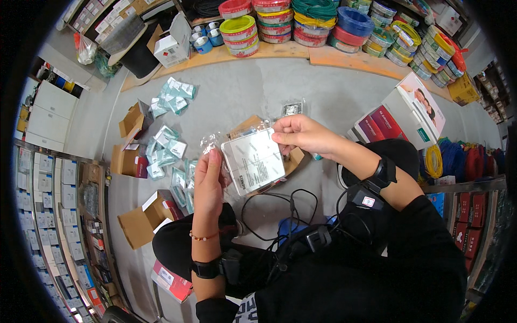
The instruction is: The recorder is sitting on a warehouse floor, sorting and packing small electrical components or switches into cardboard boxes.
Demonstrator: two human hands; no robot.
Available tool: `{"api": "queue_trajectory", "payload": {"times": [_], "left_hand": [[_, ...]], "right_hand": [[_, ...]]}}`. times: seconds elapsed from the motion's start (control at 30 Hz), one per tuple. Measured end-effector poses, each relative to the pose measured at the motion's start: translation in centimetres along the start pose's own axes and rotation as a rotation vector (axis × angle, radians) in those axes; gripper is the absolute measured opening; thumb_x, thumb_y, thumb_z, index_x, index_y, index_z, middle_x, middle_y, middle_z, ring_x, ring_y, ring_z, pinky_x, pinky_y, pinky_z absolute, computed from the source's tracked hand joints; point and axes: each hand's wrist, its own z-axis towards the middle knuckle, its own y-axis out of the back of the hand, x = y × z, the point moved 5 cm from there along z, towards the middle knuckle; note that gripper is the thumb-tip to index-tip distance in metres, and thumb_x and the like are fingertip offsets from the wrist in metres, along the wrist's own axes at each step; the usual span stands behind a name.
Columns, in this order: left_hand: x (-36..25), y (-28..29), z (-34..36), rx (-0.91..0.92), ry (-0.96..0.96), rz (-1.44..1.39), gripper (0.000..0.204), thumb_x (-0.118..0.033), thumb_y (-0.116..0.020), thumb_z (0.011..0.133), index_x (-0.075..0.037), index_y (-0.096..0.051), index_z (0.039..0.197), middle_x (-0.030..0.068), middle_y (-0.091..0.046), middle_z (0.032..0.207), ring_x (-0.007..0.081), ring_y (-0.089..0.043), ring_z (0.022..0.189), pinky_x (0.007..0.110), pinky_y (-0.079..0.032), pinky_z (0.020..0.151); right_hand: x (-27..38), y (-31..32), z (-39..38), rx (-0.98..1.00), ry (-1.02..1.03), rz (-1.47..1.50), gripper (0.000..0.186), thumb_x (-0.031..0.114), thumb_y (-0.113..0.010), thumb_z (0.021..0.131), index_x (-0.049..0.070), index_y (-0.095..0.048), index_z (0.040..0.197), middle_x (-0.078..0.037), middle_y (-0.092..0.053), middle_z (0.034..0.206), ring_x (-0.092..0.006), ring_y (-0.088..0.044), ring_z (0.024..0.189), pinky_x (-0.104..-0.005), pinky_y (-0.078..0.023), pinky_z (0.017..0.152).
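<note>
Left fingers (214, 158), head view, closed on wrapped left edge of clear-bagged white panel (256, 161); right fingers (282, 138) pinch its upper right corner. Panel raised above floor (231, 91), printed face upward; edge grip probably leaves face unobstructed. Teal-and-white packets (161, 155) heaped at left beside open cartons (134, 229), presumably grouped within reach.
</note>
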Motion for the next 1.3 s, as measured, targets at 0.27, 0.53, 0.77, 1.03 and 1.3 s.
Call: {"api": "queue_trajectory", "payload": {"times": [0.27, 0.53, 0.77, 1.03, 1.3], "left_hand": [[-1.2, -0.8, 0.2, 0.431, -0.14, 0.348, 0.02, -0.015, -0.043, 0.081, -0.001, -0.042, 0.067, -0.0038, -0.033, 0.052, 0.0053, -0.032, 0.049, 0.02, -0.028, 0.045], [-0.5, -2.5, 0.2, 0.525, -0.353, 0.75, 0.014, -0.009, -0.043, 0.08, 0.001, -0.046, 0.072, -0.0027, -0.04, 0.061, 0.0039, -0.033, 0.057, 0.019, -0.029, 0.049], [0.0, -2.6, 0.5, 0.62, -0.082, 0.272, 0.02, -0.013, -0.042, 0.082, 0.001, -0.049, 0.094, -0.0009, -0.052, 0.081, 0.0039, -0.043, 0.072, 0.018, -0.034, 0.064], [-0.2, -3.2, 1.0, 0.512, -0.107, 0.245, 0.018, -0.013, -0.041, 0.082, 0.001, -0.049, 0.091, -0.0011, -0.051, 0.08, 0.0031, -0.043, 0.072, 0.017, -0.035, 0.064], [0.0, -2.5, 1.4, 0.367, -0.25, 0.432, 0.008, -0.008, -0.049, 0.076, -0.005, -0.046, 0.07, -0.0089, -0.036, 0.059, -0.0013, -0.029, 0.053, 0.016, -0.022, 0.043]], "right_hand": [[1.8, -0.1, -1.2, -0.057, 0.363, -0.692, 0.038, 0.018, -0.056, 0.071, 0.005, -0.043, 0.104, -0.006, -0.05, 0.098, -0.0163, -0.049, 0.085, -0.0289, -0.041, 0.069], [1.7, -1.1, -0.8, 0.119, 0.39, -0.396, 0.037, 0.022, -0.059, 0.071, 0.002, -0.046, 0.099, -0.009, -0.053, 0.092, -0.0157, -0.05, 0.087, -0.0262, -0.039, 0.074], [2.7, -1.8, -1.5, 0.132, 0.448, -0.537, 0.031, 0.018, -0.059, 0.07, 0.003, -0.05, 0.096, -0.006, -0.053, 0.09, -0.0125, -0.049, 0.087, -0.0264, -0.038, 0.076], [2.7, -1.7, -0.9, -0.004, 0.424, -0.5, 0.018, 0.014, -0.062, 0.068, 0.002, -0.051, 0.076, 0.0, -0.05, 0.062, -0.0061, -0.046, 0.06, -0.0205, -0.038, 0.055], [2.6, -1.7, -1.1, -0.075, 0.43, -0.53, 0.015, 0.007, -0.062, 0.066, 0.002, -0.048, 0.067, -0.002, -0.05, 0.06, -0.0071, -0.047, 0.057, -0.0209, -0.038, 0.051]]}}
